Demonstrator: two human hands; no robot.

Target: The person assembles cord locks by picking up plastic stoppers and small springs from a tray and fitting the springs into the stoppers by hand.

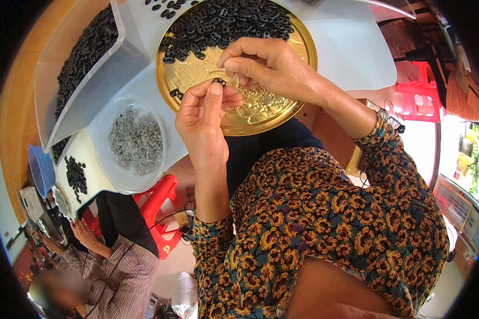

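Over a round gold tray [162, 85], my left hand [205, 119] pinches a small black oval piece with holes [218, 81] between thumb and fingertips. Just above and to its right is my right hand [274, 66], its thumb and forefinger pressed together; whatever they hold is too small to make out. A heap of similar black pieces [229, 26] covers the far part of the tray. Small shiny gold-coloured metal parts [263, 103] lie in its near part, partly behind my hands. A few black pieces [176, 94] sit at the tray's left edge.
Left of the tray stand a big clear bin [117, 50] of black pieces and a round clear tub [159, 159] of small grey parts. A co-worker's hands [90, 237] are at the lower left. Red stools [157, 204] and a blue basket [41, 170] are nearby.
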